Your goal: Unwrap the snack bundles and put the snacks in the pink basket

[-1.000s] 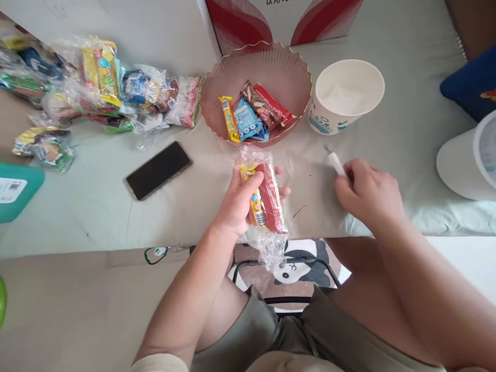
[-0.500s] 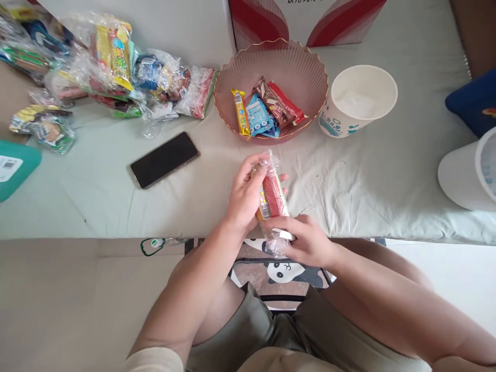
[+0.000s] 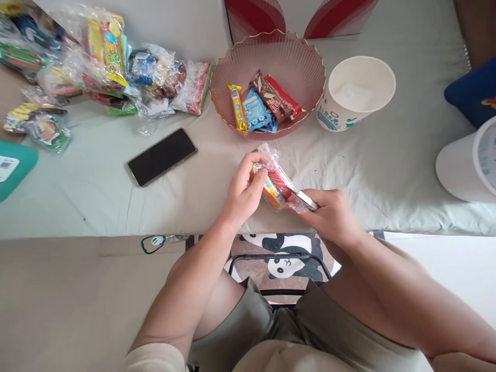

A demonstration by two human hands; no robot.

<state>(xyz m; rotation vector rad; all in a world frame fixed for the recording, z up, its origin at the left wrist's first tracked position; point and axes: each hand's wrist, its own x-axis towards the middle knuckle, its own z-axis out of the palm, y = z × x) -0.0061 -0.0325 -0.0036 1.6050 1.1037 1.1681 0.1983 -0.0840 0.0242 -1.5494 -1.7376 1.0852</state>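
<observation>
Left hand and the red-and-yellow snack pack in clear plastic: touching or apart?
Touching. The head view shows the left hand holding the snack pack, its thumb laid over the pack's upper end.

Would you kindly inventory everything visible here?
bundle: one, red, yellow, centre
slim tool: one, white, at bundle's end
bowl: one, pink, centre back
packets: about five, mixed, in bowl
wrapped snacks: several, mixed, back left
phone: one, black, centre left
paper cup: one, white, right of bowl
container: one, white, right edge
unclear item: one, navy, right edge
labelled item: one, teal, left edge
carton: one, red, white, behind bowl
tablecloth: one, greyish, beneath
panda print: one, black, white, lower centre
left hand: one, holding bundle
right hand: one, holding tool
</observation>
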